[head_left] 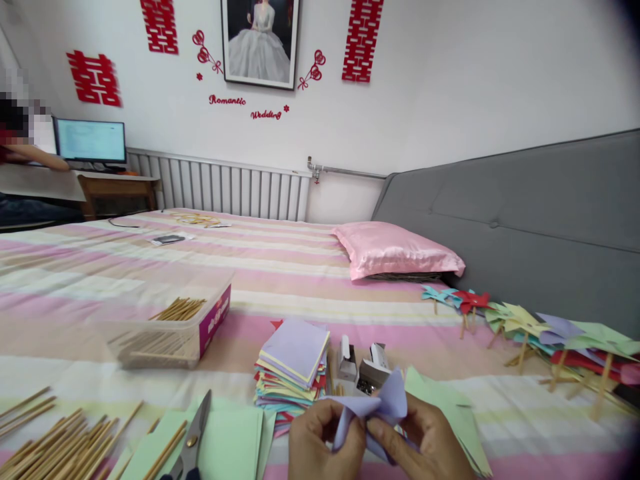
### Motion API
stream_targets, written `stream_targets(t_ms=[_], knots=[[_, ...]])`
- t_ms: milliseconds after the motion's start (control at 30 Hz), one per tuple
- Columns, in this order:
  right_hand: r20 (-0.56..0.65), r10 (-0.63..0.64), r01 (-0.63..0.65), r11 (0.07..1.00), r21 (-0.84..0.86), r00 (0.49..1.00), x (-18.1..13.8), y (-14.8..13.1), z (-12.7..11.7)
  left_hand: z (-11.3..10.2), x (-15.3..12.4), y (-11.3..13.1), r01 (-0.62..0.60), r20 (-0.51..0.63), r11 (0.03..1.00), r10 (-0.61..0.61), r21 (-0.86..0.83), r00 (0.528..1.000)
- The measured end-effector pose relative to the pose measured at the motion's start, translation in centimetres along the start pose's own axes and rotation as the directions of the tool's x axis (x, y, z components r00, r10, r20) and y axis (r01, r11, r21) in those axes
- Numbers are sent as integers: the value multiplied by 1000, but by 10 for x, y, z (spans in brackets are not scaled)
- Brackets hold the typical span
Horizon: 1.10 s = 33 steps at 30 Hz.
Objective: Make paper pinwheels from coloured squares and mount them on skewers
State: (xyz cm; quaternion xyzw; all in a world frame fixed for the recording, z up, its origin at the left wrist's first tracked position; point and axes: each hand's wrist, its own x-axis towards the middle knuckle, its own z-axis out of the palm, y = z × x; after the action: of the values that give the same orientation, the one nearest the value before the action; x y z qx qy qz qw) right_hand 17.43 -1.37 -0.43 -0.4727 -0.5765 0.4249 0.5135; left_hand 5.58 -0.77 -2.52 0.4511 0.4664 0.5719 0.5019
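Both my hands pinch a purple paper pinwheel [393, 400] low in the middle of the view, its blades partly folded in. My left hand [323, 437] grips it from the left, thumb on the paper. On the other side my right hand [425, 437] presses near its centre with the thumb. Just behind stand a stack of coloured paper squares [295, 353] and two small boxes; the open box [373, 373] holds small dark metal pieces. Green cut paper [453, 413] lies beside my right hand. Scissors [193, 437] rest on green paper sheets [233, 433] to the left.
A clear plastic tub [170, 343] holds wooden sticks, and more sticks [65, 443] lie front left. Finished pinwheels [565, 340] line the right side by the grey headboard [525, 207]. A pink pillow [397, 250] lies farther back. Another person sits at a desk [115, 183] far left.
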Motion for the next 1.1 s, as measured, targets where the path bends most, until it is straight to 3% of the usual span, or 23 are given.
stream_targets(t_ms=[400, 667, 800, 1000, 1100], knots=[[-22, 60, -55, 983, 173, 998, 0, 5, 1, 2, 2, -21, -38, 20, 999, 38, 4, 999], [-27, 58, -55, 993, 101, 998, 1, 13, -6, 4, -3, 1, 34, 128, 984, -11, -177, 992], [-24, 65, -62, 990, 125, 998, 2, 16, -7, 5, -1, -3, 80, 134, 969, -50, -235, 990], [232, 174, -256, 884, 391, 957, 7, 13, -8, -3, 7, -19, 290, 148, 919, -258, -268, 955], [284, 162, -275, 864, 422, 945, 8, 14, -10, -4, 8, -18, 286, 128, 927, -261, -243, 957]])
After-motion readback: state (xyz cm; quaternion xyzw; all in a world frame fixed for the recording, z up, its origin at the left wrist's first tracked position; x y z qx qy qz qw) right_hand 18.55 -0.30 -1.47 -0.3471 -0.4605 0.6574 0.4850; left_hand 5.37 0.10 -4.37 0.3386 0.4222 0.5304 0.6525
